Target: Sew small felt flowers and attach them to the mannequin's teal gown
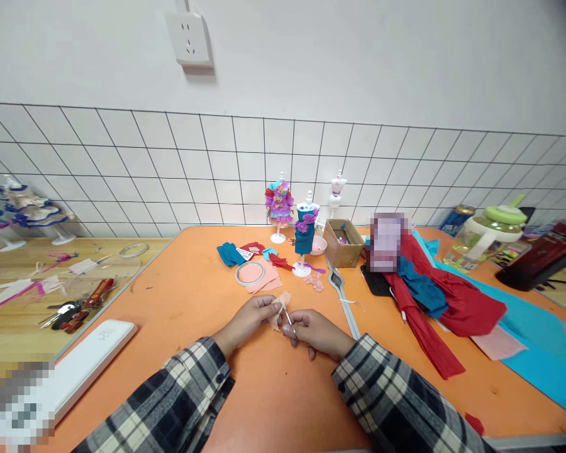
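Note:
My left hand (253, 319) is closed, pinching a small pale pink piece of crepe paper (285, 298) between thumb and fingers. Small silver scissors (287, 316) are in my right hand (310, 332), its fingers closed round the handles and the blades pointing up at the pink piece. Whether the blades are open is too small to tell. Just beyond my hands lie pink sheets (266, 277) with a roll of tape (249, 273) on top. Behind them stands a mini dress form (304, 242) in a teal dress with purple flowers.
Two more dress forms stand behind, one in a purple ruffled dress (280, 204). A cardboard box (344, 251) sits beside a grey strap (346, 302). Red crepe paper (471, 302), a blue sheet (538, 340) and bottles are on the right. Keys (66, 316) and a white power bank (80, 371) are left.

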